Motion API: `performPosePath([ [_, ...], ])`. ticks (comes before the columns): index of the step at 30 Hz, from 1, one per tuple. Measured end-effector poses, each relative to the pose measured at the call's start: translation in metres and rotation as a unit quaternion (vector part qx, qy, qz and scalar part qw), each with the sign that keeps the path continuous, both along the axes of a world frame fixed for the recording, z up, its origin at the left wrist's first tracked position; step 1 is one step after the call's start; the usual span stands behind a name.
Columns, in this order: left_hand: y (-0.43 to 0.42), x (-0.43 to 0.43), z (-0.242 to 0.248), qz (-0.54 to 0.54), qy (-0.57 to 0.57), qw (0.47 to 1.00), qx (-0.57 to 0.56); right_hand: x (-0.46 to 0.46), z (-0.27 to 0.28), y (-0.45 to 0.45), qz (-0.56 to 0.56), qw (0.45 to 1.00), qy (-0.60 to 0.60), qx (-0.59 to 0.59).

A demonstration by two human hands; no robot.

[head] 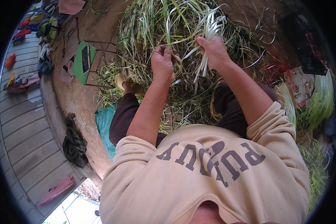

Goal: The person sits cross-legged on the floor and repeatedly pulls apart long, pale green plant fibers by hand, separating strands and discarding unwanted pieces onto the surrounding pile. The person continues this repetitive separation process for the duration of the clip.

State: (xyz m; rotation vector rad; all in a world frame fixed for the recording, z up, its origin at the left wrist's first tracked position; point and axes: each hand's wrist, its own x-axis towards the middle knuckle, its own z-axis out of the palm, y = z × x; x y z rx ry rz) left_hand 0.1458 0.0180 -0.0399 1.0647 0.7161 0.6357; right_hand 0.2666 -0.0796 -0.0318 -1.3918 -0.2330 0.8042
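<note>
My right hand (212,50) is closed around a bunch of white-stemmed leafy stalks (211,28), their pale ends pointing down below the fist. To its left, my left hand (163,60) pinches a long green leafy stalk (167,26) between thumb and fingers. A pale leaf strip runs between the two hands. Beneath both hands lies a large heap of tangled green and dried stalks (140,42), which reaches down between my legs. The exact kind of plant cannot be told.
A green frame with thin legs (79,63) stands left of the heap. A teal sack (105,126) lies by my left leg. At the right are bundled pale-green stalks (322,98), red twine (278,67) and a printed carton (301,86). Dark cloth (74,142) lies near the left wall.
</note>
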Motion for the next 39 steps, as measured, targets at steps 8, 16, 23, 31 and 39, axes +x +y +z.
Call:
performPosePath([
  [8, -0.008, 0.000, -0.003, -0.075, 0.040, 0.975, 0.206, -0.006, 0.000, 0.000, 0.125, 0.991, -0.026, -0.031],
  [16, -0.020, 0.004, 0.005, -0.056, -0.002, 0.998, -0.010, -0.014, -0.005, 0.002, 0.062, 0.997, -0.032, 0.015],
  [23, 0.007, -0.017, -0.021, 0.007, -0.099, 0.977, -0.186, 0.004, 0.005, -0.003, -0.050, 0.991, 0.095, 0.080],
  [31, 0.066, -0.152, -0.056, 0.011, 0.364, 0.880, 0.306, 0.055, 0.021, -0.021, -0.133, 0.976, 0.076, 0.155],
  [39, -0.011, -0.020, -0.022, -0.145, 0.113, 0.893, 0.412, 0.015, 0.020, -0.002, -0.009, 0.988, 0.124, 0.088],
])
